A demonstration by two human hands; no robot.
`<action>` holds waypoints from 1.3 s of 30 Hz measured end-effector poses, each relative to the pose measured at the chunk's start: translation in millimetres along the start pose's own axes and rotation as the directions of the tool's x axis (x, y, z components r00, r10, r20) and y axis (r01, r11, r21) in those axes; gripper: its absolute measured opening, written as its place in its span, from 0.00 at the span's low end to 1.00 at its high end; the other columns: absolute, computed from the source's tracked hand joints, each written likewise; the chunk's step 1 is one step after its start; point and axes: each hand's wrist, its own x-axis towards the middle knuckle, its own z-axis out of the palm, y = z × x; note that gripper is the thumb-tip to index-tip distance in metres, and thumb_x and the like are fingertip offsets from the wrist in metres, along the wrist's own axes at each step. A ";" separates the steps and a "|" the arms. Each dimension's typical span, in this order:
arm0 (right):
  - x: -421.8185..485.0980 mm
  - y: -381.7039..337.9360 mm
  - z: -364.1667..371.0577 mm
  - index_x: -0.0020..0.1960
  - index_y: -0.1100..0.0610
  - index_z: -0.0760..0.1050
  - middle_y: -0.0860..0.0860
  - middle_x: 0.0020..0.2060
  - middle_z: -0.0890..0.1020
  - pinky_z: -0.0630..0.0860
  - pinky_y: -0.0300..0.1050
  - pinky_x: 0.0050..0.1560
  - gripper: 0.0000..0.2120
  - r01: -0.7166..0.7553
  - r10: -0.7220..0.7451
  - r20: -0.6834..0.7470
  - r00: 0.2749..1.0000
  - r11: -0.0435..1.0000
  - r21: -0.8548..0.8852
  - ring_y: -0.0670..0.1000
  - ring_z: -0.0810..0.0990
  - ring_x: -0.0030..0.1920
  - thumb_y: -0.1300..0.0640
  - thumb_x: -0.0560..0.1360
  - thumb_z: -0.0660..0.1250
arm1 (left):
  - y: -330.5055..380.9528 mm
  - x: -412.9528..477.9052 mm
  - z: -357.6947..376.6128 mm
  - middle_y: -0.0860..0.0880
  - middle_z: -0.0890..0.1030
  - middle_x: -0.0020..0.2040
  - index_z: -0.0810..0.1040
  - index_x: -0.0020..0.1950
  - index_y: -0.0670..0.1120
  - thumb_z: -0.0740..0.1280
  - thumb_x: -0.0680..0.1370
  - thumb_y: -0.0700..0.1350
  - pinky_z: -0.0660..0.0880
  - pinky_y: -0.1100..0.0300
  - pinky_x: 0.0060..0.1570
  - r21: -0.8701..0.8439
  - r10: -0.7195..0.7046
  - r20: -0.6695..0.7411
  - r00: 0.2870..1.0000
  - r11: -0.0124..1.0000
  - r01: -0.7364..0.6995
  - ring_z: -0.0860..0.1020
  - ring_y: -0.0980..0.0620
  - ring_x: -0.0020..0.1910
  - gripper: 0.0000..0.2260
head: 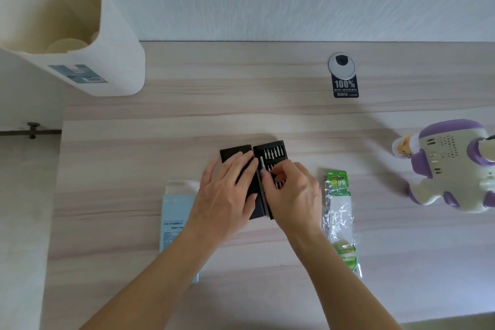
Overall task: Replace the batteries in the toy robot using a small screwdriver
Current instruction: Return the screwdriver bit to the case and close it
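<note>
A black screwdriver kit (270, 151) lies open at the middle of the wooden desk (187, 94), with silver bits in its right half. My left hand (227, 193) rests flat on the kit's left half with straight fingers. My right hand (292, 193) covers the right half, and its curled fingertips pinch the silver screwdriver handle (262, 165) lying along the kit's middle. A white and purple toy robot (452, 166) lies at the desk's right edge, apart from both hands. A green battery pack (340, 220) in clear wrap lies just right of my right hand.
A tall white bin (80, 35) stands at the far left corner. A light blue box (176, 222) lies under my left forearm. A round cable grommet with a black "100%" tag (344, 78) sits near the wall. The desk's left edge runs close to the box.
</note>
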 end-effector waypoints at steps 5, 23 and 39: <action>27.1 24.9 -13.5 0.51 0.55 0.81 0.50 0.42 0.78 0.75 0.47 0.31 0.06 0.152 -0.149 -0.057 0.987 0.988 0.042 0.53 0.78 0.36 0.60 0.76 0.67 | 18.1 -17.1 2.2 0.48 0.66 0.78 0.66 0.77 0.45 0.65 0.78 0.52 0.62 0.44 0.75 0.026 0.033 0.043 0.999 0.999 -0.035 0.65 0.49 0.76 0.29; 68.1 53.8 -11.2 0.68 0.50 0.75 0.48 0.62 0.75 0.81 0.55 0.48 0.20 0.429 -0.439 0.310 0.843 0.897 0.102 0.53 0.80 0.53 0.58 0.77 0.69 | 43.1 -24.0 16.1 0.48 0.59 0.81 0.63 0.79 0.45 0.54 0.81 0.58 0.63 0.43 0.74 0.140 -0.055 0.152 0.987 0.990 0.033 0.61 0.48 0.79 0.29; 63.3 53.1 -14.9 0.68 0.51 0.77 0.49 0.61 0.77 0.81 0.53 0.46 0.20 0.359 -0.377 0.300 0.876 0.926 0.115 0.50 0.81 0.41 0.58 0.76 0.71 | 46.1 -28.8 15.7 0.49 0.59 0.81 0.63 0.79 0.45 0.50 0.81 0.60 0.65 0.43 0.73 0.153 -0.027 0.134 0.991 0.988 0.006 0.62 0.48 0.79 0.30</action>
